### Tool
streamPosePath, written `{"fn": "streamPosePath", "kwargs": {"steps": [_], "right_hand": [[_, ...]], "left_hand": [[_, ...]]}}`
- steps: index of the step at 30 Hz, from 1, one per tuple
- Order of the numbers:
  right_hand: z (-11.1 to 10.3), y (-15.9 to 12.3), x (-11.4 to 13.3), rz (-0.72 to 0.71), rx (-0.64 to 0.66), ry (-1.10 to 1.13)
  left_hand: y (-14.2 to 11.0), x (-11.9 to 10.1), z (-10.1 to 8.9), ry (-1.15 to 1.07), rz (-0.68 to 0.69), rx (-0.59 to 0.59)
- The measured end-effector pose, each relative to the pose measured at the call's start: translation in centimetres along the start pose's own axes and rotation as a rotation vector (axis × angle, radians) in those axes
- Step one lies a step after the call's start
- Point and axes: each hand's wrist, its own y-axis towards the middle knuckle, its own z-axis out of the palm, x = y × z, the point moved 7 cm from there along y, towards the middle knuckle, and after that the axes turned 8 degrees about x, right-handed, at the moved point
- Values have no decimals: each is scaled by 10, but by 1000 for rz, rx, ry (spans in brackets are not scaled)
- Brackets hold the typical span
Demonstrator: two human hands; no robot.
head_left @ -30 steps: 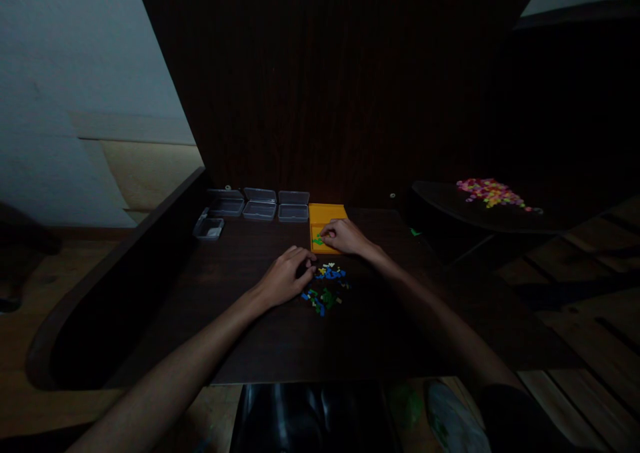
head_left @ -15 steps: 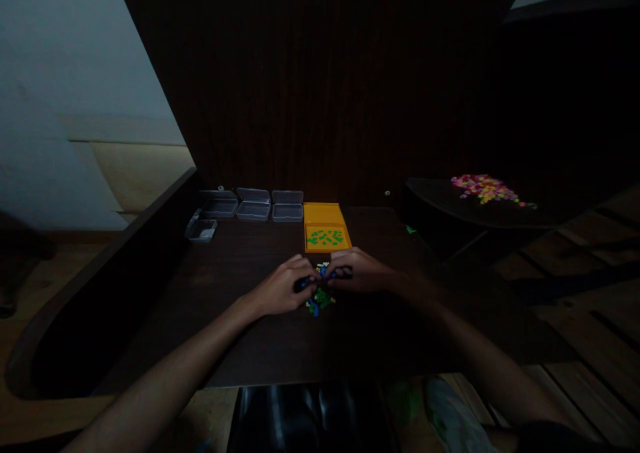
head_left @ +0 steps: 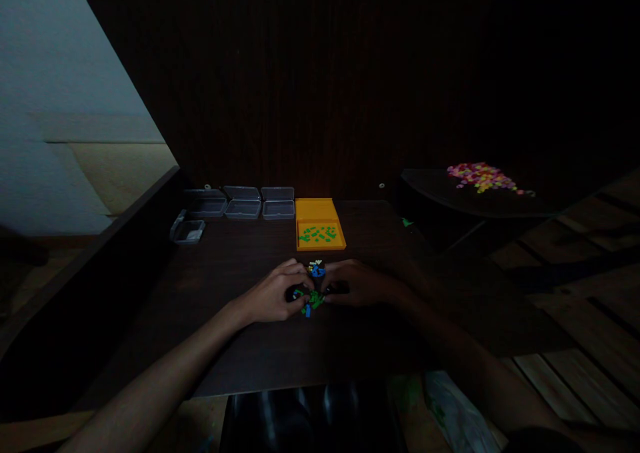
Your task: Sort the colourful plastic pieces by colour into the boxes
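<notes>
A small loose pile of toy building bricks lies on the dark table, with green bricks (head_left: 316,300) nearest me and blue bricks (head_left: 317,271) and pale ones (head_left: 316,262) behind. My left hand (head_left: 277,293) curves round the pile's left side, thumb and fingers apart, tips at the green bricks. From the right, my right hand (head_left: 359,284) reaches in with its thumb and forefinger apart, close to the same bricks. Neither hand visibly holds a brick, though the dim light blurs the fingertips. Just beyond stands an open yellow box (head_left: 321,246) with several green bricks (head_left: 319,234) spread inside.
Clear plastic cases (head_left: 278,209) with raised lids line the back left, beside a smaller clear case (head_left: 189,232). A heap of pink and yellow pieces (head_left: 483,176) sits on a dark curved shelf (head_left: 435,190) at right. A raised side panel (head_left: 95,286) borders the left.
My hands have come down slightly from above the pile to the green bricks, and their fingers have parted. Blue bricks between them now show more plainly. The whole view has shifted a little.
</notes>
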Motion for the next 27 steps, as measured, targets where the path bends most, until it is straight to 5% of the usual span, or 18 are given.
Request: {"fn": "streamPosePath", "kwargs": {"steps": [27], "right_hand": [[8, 2, 6, 74, 80, -90]], "left_hand": [[-2, 3, -1, 55, -27, 26]]}}
